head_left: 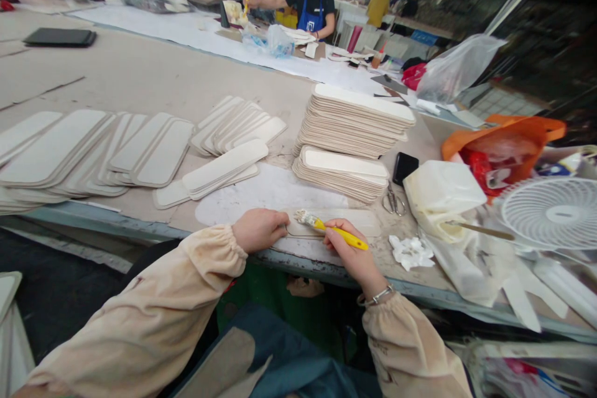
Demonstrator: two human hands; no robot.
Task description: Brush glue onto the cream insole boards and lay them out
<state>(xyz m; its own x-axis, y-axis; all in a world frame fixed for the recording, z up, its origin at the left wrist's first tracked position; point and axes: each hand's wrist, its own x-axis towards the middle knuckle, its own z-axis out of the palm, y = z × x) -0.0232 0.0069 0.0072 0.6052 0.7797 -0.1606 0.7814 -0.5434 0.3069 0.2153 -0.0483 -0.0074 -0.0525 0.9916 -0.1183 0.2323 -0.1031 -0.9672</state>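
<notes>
My right hand (347, 249) is closed around the yellow handle of a brush (342, 235). Its bristles, whitish and clumped, rest on a long, rounded off-white panel (303, 229) lying flat near the table's front edge. At the panel's left end, my left hand (261, 230) is closed, with thumb and fingers pinching that end; the exact grip is partly hidden. Just beyond lies a white sheet (275, 189). Behind the brush rise a short stack of similar panels (342, 174) and a taller stack (357, 121).
Fanned panels (153, 149) spread across the left. On the right are scissors (394, 200), a black box-like object (405, 168), crumpled tissue (411, 252), a white plastic container (443, 189), a white fan (555, 212) and an orange basket (504, 127). A co-worker (310, 3) works across the table.
</notes>
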